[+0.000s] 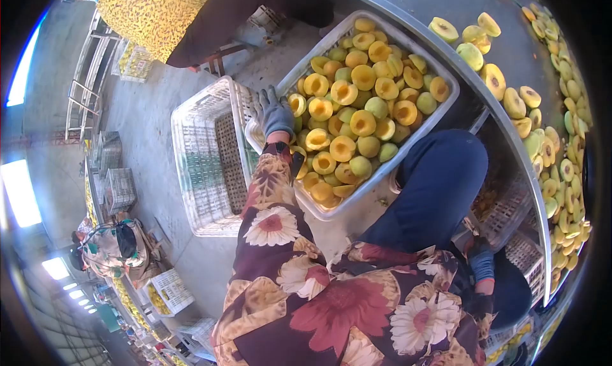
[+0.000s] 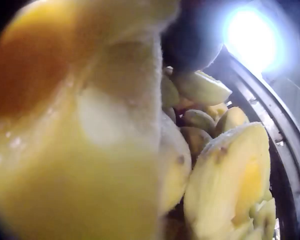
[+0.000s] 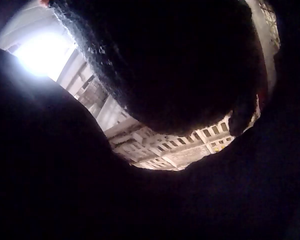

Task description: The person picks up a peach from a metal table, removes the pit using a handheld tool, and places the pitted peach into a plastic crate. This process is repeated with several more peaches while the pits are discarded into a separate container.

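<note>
"Fruit halves — where, in the head view?"

"Inside the full crate, to the right of the left hand, whose straight fingers spread at its left edge. Its long axis runs lower left to upper right; that hand is nearer."

"Left wrist?"

"Halves, very close."

"Right wrist?"

"Mostly dark — whether the right hand grips, I can't tell."

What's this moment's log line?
Grey-gloved left hand: at rim of pale plastic crate; blue-gloved right hand: grip unclear; halved yellow fruit: inside that crate; white slatted plastic crate: alongside
</note>
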### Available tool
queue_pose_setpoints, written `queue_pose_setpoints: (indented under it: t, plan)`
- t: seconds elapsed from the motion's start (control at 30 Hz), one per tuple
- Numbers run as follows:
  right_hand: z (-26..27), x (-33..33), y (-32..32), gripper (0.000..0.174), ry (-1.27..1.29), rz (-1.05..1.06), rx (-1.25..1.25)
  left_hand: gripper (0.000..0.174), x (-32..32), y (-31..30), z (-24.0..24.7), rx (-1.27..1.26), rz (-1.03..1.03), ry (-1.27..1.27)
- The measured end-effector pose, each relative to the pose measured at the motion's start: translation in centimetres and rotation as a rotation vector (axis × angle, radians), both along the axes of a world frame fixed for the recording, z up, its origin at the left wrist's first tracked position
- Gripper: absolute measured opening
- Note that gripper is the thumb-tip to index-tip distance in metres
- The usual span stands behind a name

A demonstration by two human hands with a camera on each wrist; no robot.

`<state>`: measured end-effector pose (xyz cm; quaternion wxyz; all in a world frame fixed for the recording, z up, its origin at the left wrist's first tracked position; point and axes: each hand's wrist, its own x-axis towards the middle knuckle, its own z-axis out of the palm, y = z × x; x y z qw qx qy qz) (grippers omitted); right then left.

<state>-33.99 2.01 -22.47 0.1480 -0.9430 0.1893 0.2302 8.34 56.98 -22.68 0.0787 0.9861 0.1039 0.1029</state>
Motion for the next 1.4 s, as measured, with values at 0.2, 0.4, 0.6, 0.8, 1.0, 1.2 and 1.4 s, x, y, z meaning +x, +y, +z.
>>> queue_pose_setpoints:
  t: [0.2,0.4,0.6,0.8,1.0,1.2,1.4]
  plan:
    - [2.8,0.9,0.8,0.032,-0.135,-0.030,0.042,0.054,1.1,1.2,0.6,-0.166,0.034,0.102]
    - [2.5,1.0,0.6,0.038,-0.164,-0.133,0.068,0.071,-1.0,-1.6,7.2,-0.065,-0.482,0.243]
    - [8.8,5.4,4.9,0.032,0.125,-0.428,0.248,0.067,-1.5,-1.2,4.4,-0.084,-0.442,0.325]
    - [3.6,2.4,1.6,0.031,-0.068,-0.085,0.148,0.065,0.7,2.4,3.0,-0.636,-0.231,-0.093]
    - [2.0,1.6,1.9,0.034,-0.129,-0.208,0.198,0.066,0.5,0.4,5.6,-0.135,-0.375,0.081]
    - [2.7,2.1,1.5,0.039,-0.074,0.022,0.095,0.065,0.7,-1.9,5.3,0.130,-0.462,0.352]
    - [-1.1,0.6,-0.3,0.039,-0.051,0.131,0.030,0.072,2.9,0.7,5.1,-0.274,-0.461,0.456]
